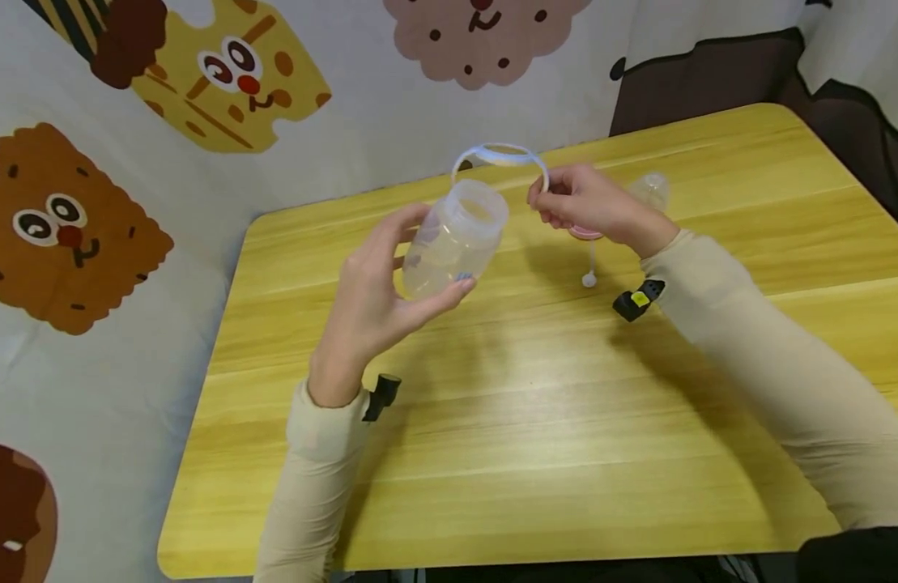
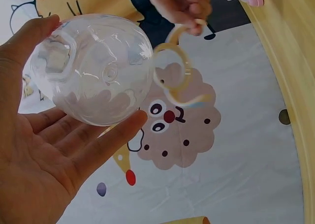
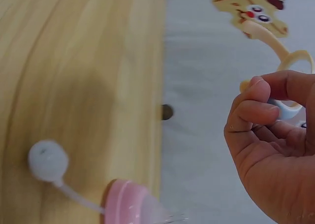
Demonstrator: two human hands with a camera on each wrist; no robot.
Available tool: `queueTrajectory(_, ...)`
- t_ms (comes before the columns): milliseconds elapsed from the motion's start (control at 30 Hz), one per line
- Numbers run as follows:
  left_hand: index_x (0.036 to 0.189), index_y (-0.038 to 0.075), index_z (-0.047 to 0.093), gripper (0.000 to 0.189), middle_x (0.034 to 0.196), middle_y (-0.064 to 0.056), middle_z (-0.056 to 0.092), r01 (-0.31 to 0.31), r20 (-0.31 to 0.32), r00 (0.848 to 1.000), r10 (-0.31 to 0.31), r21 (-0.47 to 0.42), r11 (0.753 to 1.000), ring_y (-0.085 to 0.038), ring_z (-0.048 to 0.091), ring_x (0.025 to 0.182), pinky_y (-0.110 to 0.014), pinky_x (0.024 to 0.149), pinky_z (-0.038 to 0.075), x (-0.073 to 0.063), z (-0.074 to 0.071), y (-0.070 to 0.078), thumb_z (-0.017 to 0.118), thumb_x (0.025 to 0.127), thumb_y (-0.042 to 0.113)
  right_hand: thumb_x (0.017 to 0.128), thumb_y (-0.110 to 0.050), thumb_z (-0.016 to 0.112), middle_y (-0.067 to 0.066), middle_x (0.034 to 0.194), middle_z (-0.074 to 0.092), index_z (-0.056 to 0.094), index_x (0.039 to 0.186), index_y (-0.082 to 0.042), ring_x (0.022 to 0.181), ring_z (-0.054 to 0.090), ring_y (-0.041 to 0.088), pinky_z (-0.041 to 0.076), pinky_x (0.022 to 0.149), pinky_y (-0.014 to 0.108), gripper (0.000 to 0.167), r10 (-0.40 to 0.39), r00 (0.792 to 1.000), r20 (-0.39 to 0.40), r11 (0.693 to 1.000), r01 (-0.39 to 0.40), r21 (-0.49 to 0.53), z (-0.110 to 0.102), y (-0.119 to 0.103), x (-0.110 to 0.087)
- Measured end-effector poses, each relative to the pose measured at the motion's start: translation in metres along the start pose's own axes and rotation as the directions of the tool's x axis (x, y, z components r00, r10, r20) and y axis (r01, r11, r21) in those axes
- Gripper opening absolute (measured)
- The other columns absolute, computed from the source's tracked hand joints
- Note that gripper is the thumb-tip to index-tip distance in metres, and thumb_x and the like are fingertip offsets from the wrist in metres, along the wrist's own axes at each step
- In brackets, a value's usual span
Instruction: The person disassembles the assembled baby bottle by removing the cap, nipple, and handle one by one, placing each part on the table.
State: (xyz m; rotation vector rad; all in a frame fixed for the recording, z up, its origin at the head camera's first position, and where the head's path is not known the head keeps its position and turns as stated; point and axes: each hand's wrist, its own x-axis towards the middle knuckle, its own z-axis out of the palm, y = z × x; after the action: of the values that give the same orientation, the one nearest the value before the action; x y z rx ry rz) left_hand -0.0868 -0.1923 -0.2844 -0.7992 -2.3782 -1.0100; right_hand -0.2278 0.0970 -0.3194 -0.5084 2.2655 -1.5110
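Observation:
My left hand [image 1: 368, 304] holds a clear baby bottle [image 1: 449, 251] above the table, thumb on one side and fingers on the other. Its wide mouth is uncovered and tilts up to the right; the rounded base [image 2: 106, 71] faces the left wrist camera. Just past the bottle's mouth, my right hand [image 1: 597, 202] pinches one arm of a pale two-armed bottle handle [image 1: 503, 154] with a ring in its middle. Beneath the right hand, a pink collar [image 3: 120, 204] with a clear nipple lies on the table. A thin straw ending in a white ball [image 1: 589, 279] runs from it.
Behind the right wrist shows a clear dome-shaped piece [image 1: 653, 190]. The yellow wood-grain table [image 1: 492, 453] has rounded corners, and a white cloth with cartoon food prints [image 1: 361, 105] hangs along its far and left sides. Both wrists carry small black camera mounts.

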Motion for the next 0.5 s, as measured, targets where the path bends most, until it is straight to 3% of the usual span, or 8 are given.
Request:
queueTrajectory(133, 0.142, 0.0, 0.055, 0.077, 0.133, -0.013, 0.067, -0.003, 0.0, 1.0, 0.003, 0.001, 1.0, -0.026, 0.069, 0.117, -0.041, 0.083, 0.064, 0.002, -0.002, 0.001, 0.093, 0.082, 0.027, 0.11, -0.022, 0.055, 0.002, 0.084, 0.057, 0.062, 0.111, 0.0, 0.064, 0.048, 0.007, 0.038, 0.051, 0.021, 0.023, 0.05, 0.999, 0.021, 0.997, -0.049, -0.061, 0.004, 0.009, 0.009)
queueTrajectory(300, 0.142, 0.001, 0.055, 0.076, 0.132, -0.012, 0.067, 0.025, 0.001, 1.0, -0.025, -0.012, 1.0, -0.026, 0.069, 0.116, -0.042, 0.082, 0.064, 0.002, -0.004, 0.001, 0.093, 0.082, 0.028, 0.11, -0.021, 0.053, 0.002, 0.083, 0.057, 0.061, 0.113, 0.005, 0.071, 0.051, 0.01, 0.047, 0.063, 0.025, 0.027, 0.091, 0.995, 0.042, 0.993, -0.087, -0.081, 0.007, 0.019, 0.017)
queueTrajectory(500, 0.142, 0.0, 0.055, 0.077, 0.132, -0.011, 0.068, 0.043, -0.007, 0.999, -0.043, -0.009, 0.999, -0.027, 0.07, 0.116, -0.041, 0.082, 0.065, 0.001, -0.008, 0.003, 0.093, 0.082, 0.028, 0.11, -0.021, 0.051, 0.001, 0.081, 0.056, 0.06, 0.113, 0.005, 0.07, 0.049, 0.011, 0.044, 0.065, 0.028, 0.028, 0.149, 0.984, 0.094, 0.983, -0.137, -0.122, 0.007, 0.027, 0.023)
